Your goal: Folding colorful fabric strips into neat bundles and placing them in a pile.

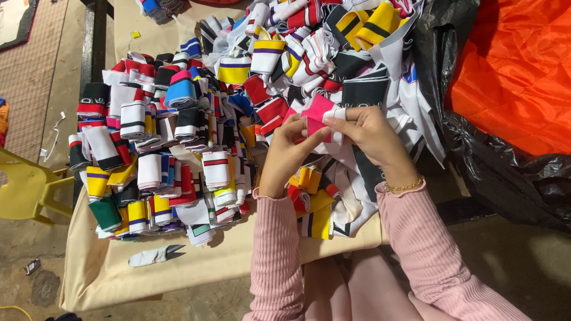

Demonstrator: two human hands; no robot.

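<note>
Fingers (310, 126) of both hands pinching pink collar piece (317, 112) edge, piles crowding close

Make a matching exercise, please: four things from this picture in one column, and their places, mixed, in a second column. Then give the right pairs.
Things:
1. pink fabric piece
2. thread snips
3. yellow chair
4. orange cloth

Places:
A. on the black bag, upper right
B. on the floor, at the left edge
C. between the left hand and the right hand
D. on the bare tan cover near the table's front edge

Pairs: 1-C, 2-D, 3-B, 4-A
</note>
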